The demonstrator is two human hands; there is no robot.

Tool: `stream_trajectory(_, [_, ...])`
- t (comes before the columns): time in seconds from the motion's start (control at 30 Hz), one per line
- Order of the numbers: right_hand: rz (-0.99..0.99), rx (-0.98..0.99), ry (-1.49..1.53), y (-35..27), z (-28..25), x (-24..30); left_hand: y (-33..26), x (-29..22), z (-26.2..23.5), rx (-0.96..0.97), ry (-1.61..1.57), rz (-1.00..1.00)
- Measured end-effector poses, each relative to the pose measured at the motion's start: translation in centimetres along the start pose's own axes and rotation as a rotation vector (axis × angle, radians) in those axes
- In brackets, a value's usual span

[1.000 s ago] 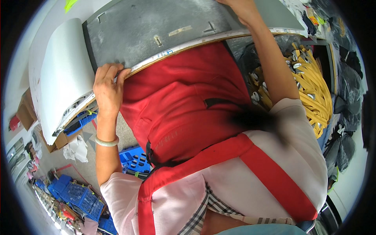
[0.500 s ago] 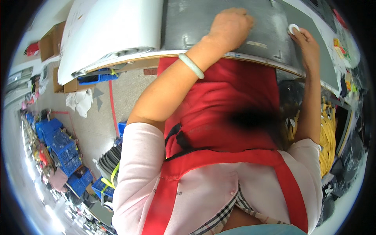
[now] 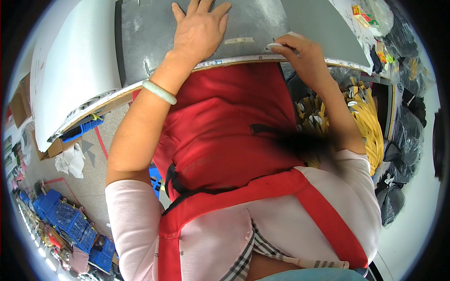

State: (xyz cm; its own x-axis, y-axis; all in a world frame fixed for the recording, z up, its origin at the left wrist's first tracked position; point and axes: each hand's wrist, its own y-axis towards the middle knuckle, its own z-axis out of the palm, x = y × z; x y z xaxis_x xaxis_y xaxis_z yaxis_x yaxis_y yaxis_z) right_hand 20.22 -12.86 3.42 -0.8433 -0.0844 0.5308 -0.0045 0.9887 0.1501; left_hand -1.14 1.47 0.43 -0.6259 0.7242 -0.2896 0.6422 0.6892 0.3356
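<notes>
My left hand (image 3: 200, 29), with a pale bangle (image 3: 159, 92) on its forearm, lies flat with fingers spread on a dark grey sheet (image 3: 154, 28) on the table. My right hand (image 3: 304, 55) is closed in a pinch on a small white round disc (image 3: 274, 46), seen nearly edge-on, near the sheet's right side by the table's front edge. The disc's exact kind cannot be made out. Between the hands, a strip of beige tape (image 3: 239, 40) sticks to the dark sheet.
A large white rolled sheet (image 3: 75, 56) stands at the table's left. Yellow straps (image 3: 365, 126) hang below the table at right, near dark plastic bags (image 3: 405, 140). Blue crates (image 3: 70, 220) stand on the floor at left. Small packages (image 3: 365, 16) lie at the far right.
My left hand, curled and blurred before, has moved left and now lies spread on the sheet. My right hand has turned the white disc nearly edge-on near the front edge. The view has shifted right.
</notes>
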Motion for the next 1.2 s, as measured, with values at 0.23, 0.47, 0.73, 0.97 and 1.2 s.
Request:
stream_trajectory(0.23, [-0.136,-0.02,-0.172,0.2,0.3,0.1,-0.1,-0.1,-0.2,0.006,-0.01,-0.028])
stream_trajectory(0.47, [0.397,0.017,0.221,0.3,0.2,0.3,0.0,-0.3,-0.4,0.048,0.001,-0.037])
stream_trajectory(0.73, [0.447,0.331,0.167,1.9,-2.9,1.3,0.1,0.1,-0.7,0.058,0.021,-0.03])
stream_trajectory(0.97, [0.286,-0.038,0.224,10.0,-2.6,-2.3,-0.5,1.5,2.1,-0.168,0.08,0.069])
stream_trajectory(1.2, [-0.026,-0.149,-0.125,16.9,-0.9,-4.1,-0.7,1.1,1.7,-0.085,0.061,0.024])
